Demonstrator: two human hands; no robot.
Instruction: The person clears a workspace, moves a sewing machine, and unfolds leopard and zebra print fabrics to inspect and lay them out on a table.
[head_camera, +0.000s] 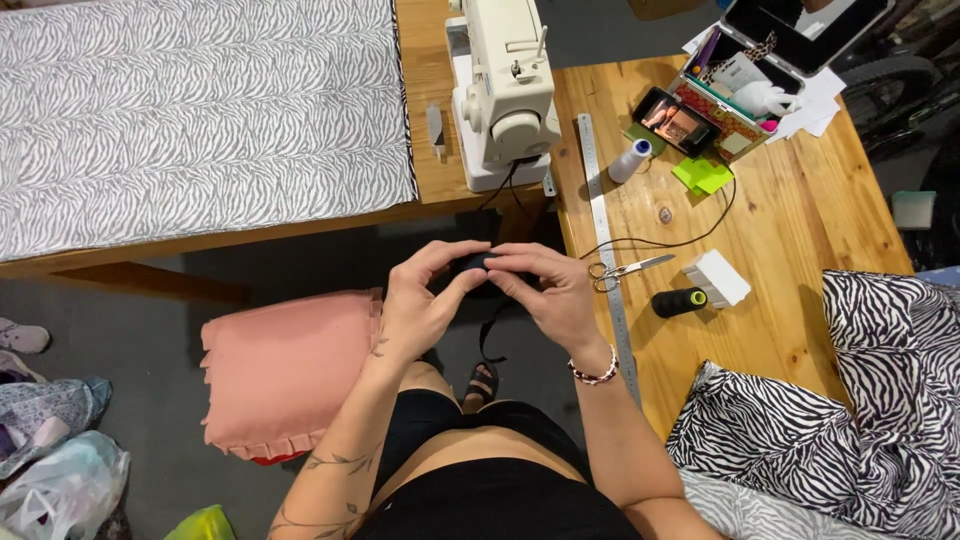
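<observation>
- A small black fabric piece (478, 265) is held between both hands in front of the body, above the lap and just off the near edge of the wooden table (790, 230).
- The left hand (420, 305) is closed on the piece from the left, its thumb and fingers pinched over it.
- The right hand (550, 290) is closed on it from the right, fingers curled over the top; a beaded bracelet (595, 375) is worn on that wrist.
- A narrow black strap (490, 335) hangs down from the held piece; what it is sewn to cannot be told.
- The step in hand is judged to be folding or pinching the black piece into shape by hand, away from the machine.
- A firm, even pinch from both sides would be called for by the next move, with the hanging strap kept free of the fingers.
- A white sewing machine (505, 90) stands at the table's far end, well apart from the hands.
- Scissors (625, 270) lie just beside the right hand, across a long metal ruler (600, 220).
- A black thread spool (680, 302) and a white spool (630, 160) rest on the table.
- Zebra-print fabric (190, 110) is spread on the left table, and more (850, 420) is heaped to the right.
- A pink cushion (285, 365) sits below the left forearm.
</observation>
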